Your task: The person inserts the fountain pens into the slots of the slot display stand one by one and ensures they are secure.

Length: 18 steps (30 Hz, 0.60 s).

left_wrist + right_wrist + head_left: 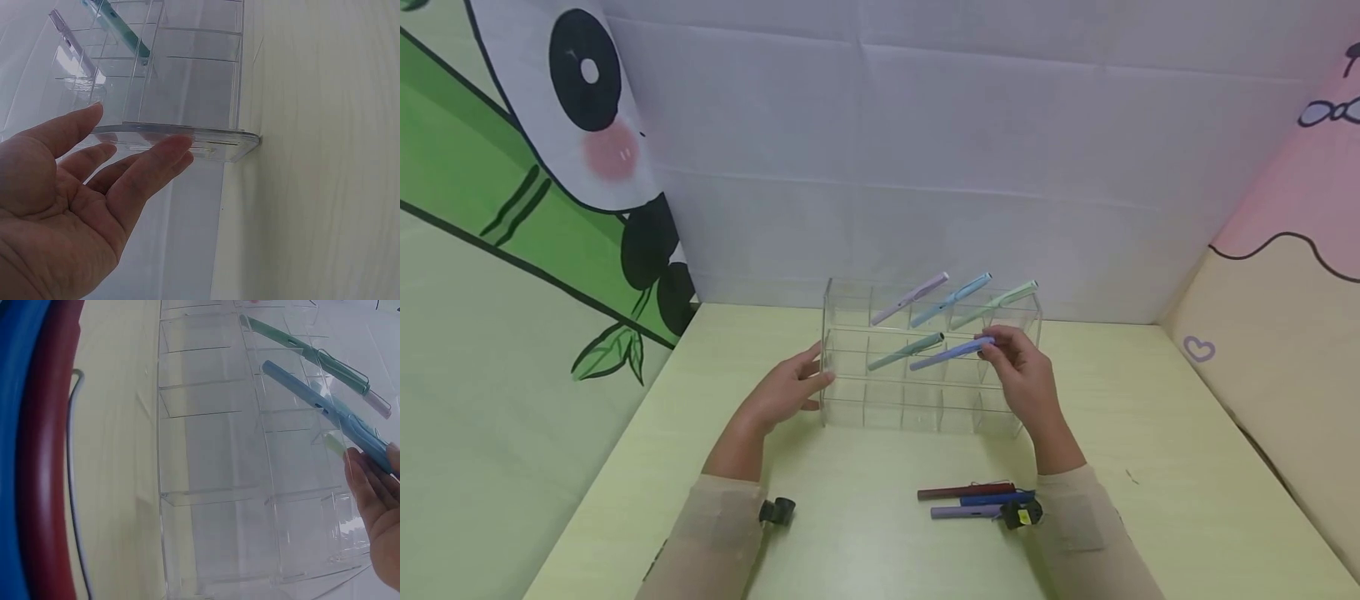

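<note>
A clear acrylic pen rack [842, 414] with tiered compartments stands on the table. My right hand [1026, 375] pinches the capped end of a blue pen [947, 354], which lies slanted in the middle tier; the right wrist view shows this blue pen [300, 390] too. Beside it on the left rests a dark green pen [904, 352]. In the top tier lean a lilac pen [910, 298], a light blue pen [951, 300] and a pale green pen [996, 304]. With fingers spread, my left hand [782, 390] touches the rack's left side panel [175, 130].
In front of the rack, near the right forearm, lie a dark red pen [962, 492], a dark blue pen [992, 500] and a purple pen [962, 512]. A wrist camera [1021, 512] partly covers them. White cloth [970, 167] hangs behind the table.
</note>
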Each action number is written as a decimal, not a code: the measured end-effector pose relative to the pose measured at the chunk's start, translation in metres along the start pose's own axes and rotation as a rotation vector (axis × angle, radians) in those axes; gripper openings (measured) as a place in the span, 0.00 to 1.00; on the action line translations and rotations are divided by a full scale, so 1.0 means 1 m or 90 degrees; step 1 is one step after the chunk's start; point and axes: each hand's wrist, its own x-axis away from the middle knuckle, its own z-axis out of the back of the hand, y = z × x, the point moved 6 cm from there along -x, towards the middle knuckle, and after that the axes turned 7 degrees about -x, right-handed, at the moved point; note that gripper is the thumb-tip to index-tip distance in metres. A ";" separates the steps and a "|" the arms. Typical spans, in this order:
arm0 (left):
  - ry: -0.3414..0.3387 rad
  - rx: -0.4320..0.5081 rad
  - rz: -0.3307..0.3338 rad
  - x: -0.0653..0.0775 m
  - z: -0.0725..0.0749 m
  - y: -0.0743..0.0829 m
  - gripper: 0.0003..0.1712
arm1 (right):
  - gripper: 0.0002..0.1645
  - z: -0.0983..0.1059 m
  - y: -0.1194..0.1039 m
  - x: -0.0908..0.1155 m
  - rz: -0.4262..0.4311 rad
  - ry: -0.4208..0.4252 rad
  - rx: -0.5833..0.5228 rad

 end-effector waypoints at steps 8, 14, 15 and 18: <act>0.002 -0.003 0.002 0.000 0.000 0.002 0.42 | 0.17 -0.001 -0.005 0.001 0.016 -0.021 0.077; 0.001 -0.003 0.001 -0.001 0.000 0.001 0.42 | 0.19 -0.003 -0.008 0.002 0.013 -0.055 0.108; 0.001 -0.003 0.000 -0.001 0.000 0.000 0.42 | 0.20 -0.004 -0.009 0.003 0.014 -0.062 0.112; 0.001 -0.004 -0.001 -0.001 0.000 0.000 0.42 | 0.21 -0.006 -0.011 0.003 0.028 -0.081 0.115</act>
